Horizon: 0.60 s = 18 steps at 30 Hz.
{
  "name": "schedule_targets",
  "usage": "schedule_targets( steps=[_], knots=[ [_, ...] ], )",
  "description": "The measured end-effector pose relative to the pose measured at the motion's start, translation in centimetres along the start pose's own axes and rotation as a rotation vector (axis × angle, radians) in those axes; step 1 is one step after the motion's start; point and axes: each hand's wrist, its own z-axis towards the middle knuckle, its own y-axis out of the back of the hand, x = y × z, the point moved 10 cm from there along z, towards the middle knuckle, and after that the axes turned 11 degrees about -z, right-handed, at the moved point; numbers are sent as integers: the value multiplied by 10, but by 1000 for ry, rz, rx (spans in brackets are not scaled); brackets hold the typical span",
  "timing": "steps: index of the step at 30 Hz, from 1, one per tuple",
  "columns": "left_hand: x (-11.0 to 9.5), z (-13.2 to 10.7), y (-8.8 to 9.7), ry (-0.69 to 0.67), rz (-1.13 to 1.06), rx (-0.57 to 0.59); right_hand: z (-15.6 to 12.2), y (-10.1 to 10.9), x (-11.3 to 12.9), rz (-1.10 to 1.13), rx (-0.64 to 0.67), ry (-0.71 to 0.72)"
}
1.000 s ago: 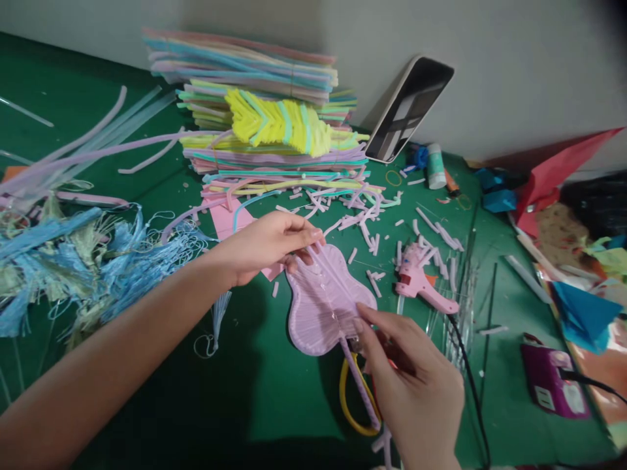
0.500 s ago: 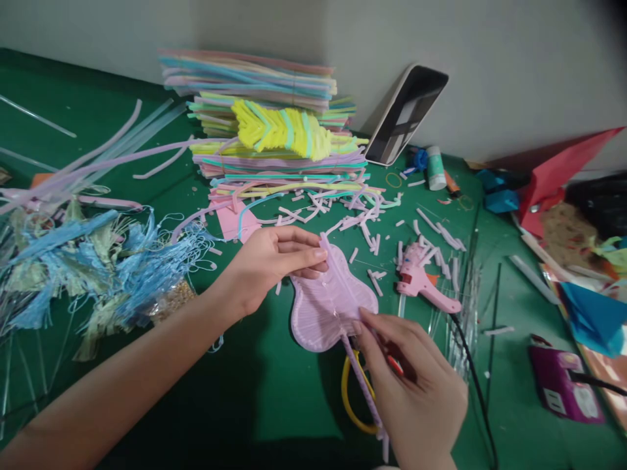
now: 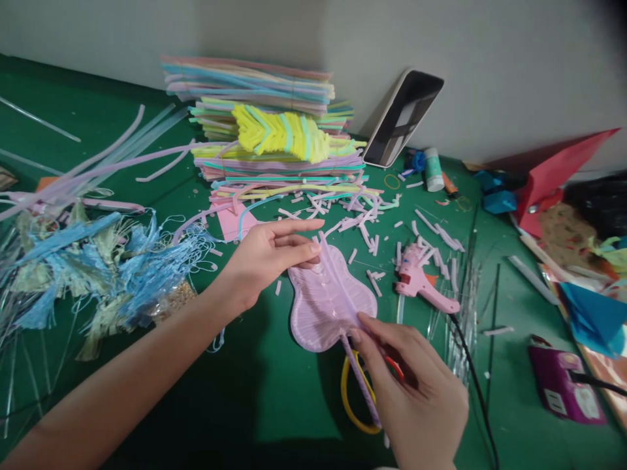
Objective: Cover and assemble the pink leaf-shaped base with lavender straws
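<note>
A lilac fan-shaped piece (image 3: 313,320) with a ribbed surface and lobed outline lies between my hands, its thin wrapped stem (image 3: 360,375) running down toward me. Along its middle stretches a lilac pipe cleaner (image 3: 341,281). My left hand (image 3: 272,254) pinches the upper end of that pipe cleaner at the fan's top edge, thumb below and index finger stretched out. Lower down, my right hand (image 3: 416,391) grips the pipe cleaner between thumb and index finger near the stem's base. Partly under the right hand lie scissors with a yellow handle (image 3: 345,391); a bit of red shows beside it.
A pink glue gun (image 3: 418,281) with a black cord rests to the right among cut lilac bits. Bundled pipe cleaners (image 3: 255,81) and a leaning phone (image 3: 404,117) stand at the back. Blue tassels (image 3: 142,267) lie left, a purple box (image 3: 565,382) right.
My left index finger has lifted and straightened, and the left hand has shifted slightly left with the pipe cleaner's top end. The right hand has barely moved.
</note>
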Motion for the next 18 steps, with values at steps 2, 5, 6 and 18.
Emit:
schedule_targets(
  steps=[2,5,6,18],
  knots=[
    [1,0,0,10,6,-12,0,3,1,-3,-33,29],
    [3,1,-1,27,-7,-9,-2,3,1,-7,-44,44],
    [3,2,-2,27,-12,-3,-2,3,0,-8,-40,44],
    [1,5,0,9,-53,5,-4,2,-1,-20,-12,37]
  ],
)
